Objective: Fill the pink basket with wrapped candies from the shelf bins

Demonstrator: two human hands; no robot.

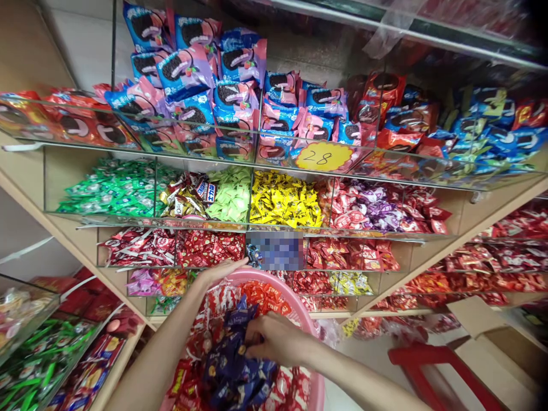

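A round pink basket point(300, 305), full of wrapped candies, is in front of me at the bottom of the view. My left hand point(223, 270) grips its far rim, with part of the fingers hidden. Inside the basket, my right hand point(276, 341) is closed, its curled fingers on dark blue wrapped candies point(240, 371) heaped in the middle. Red wrapped candies point(274, 299) lie around that heap. Just beyond the rim is a shelf compartment whose front is blurred out point(278, 251).
Glass-fronted shelves of sorted candies rise ahead, with yellow candies point(285, 200), green candies point(115, 188) and blue-pink cookie packs point(184, 68). A yellow price sign point(324, 156) reads 28. At lower right stand a red frame point(428, 359) and an open cardboard box point(483, 359).
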